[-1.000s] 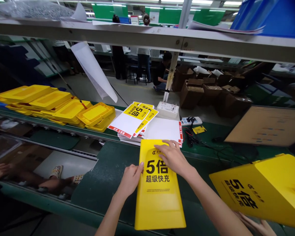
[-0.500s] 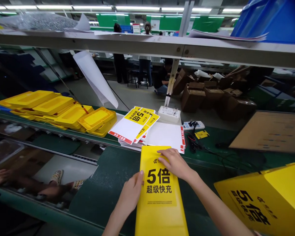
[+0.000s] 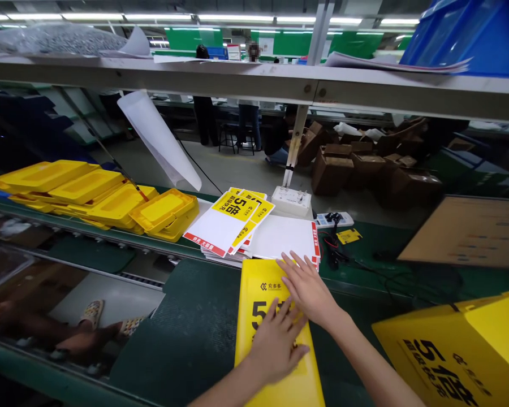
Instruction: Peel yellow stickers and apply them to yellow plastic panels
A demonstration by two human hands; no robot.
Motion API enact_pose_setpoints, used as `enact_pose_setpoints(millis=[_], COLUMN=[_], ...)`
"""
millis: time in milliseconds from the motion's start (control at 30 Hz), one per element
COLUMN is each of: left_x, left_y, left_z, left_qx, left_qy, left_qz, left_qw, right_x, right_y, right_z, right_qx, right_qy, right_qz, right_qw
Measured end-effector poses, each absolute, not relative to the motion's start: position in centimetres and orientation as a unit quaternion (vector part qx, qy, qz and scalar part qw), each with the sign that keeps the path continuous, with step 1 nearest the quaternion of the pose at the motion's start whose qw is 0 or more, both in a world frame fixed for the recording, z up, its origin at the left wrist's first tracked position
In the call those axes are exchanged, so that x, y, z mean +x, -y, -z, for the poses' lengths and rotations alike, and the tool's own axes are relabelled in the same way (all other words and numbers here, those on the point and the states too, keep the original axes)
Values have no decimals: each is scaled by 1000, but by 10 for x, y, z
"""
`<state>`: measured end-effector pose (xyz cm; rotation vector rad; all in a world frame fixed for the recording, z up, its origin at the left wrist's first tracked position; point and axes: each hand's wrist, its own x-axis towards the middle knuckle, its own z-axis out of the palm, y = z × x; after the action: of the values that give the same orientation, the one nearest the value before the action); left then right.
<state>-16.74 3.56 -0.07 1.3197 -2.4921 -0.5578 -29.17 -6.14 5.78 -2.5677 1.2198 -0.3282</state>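
Note:
A yellow printed sign board (image 3: 265, 299) lies on the green conveyor belt (image 3: 186, 328), its lower end running out of view. It bears black characters and a large "5". My left hand (image 3: 275, 350) rests flat on its face and covers most of the print. My right hand (image 3: 307, 291) lies on its upper right part with the fingers spread. Neither hand grips the board. Another yellow sign, folded into a wedge (image 3: 449, 350), sits at the lower right, apart from both hands. A stack of white and yellow printed sheets (image 3: 224, 223) lies just beyond my fingertips.
Stacked yellow trays (image 3: 119, 206) line the belt at left. A white control box (image 3: 291, 201), a power strip (image 3: 333, 220) and cables lie beyond the sheets. A metal shelf beam (image 3: 254, 79) crosses overhead. Cardboard boxes (image 3: 333, 172) and several people stand beyond.
My left hand has moved from the board's left edge onto its face, covering the print. My right hand has slid slightly and spread its fingers. The board and folded sign have shifted little.

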Motion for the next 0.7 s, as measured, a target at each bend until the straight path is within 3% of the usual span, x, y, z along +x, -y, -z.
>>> enact_pose_setpoints(millis=[100, 200, 300, 533, 633, 700], left_x=[-142, -103, -74, -106, -120, -117], left_y=[29, 82, 95, -15, -42, -23], left_z=[4, 5, 6, 14, 15, 14], left_qx=[504, 590, 619, 658, 520, 549], left_qy=[833, 772, 739, 705, 830, 820], left_qz=[158, 135, 148, 135, 156, 120], left_qw=[167, 195, 218, 228, 132, 105], right_x=[-290, -283, -279, -263, -266, -276], right_y=[16, -33, -30, 77, 41, -7], right_z=[-41, -8, 15, 7, 15, 26], right_qx=[-889, -935, -948, -782, -779, -796], right_qy=[-415, -254, -181, -595, -603, -577], right_qz=[116, 68, 49, 117, 103, 88], right_qw=[153, 238, 256, 144, 139, 160])
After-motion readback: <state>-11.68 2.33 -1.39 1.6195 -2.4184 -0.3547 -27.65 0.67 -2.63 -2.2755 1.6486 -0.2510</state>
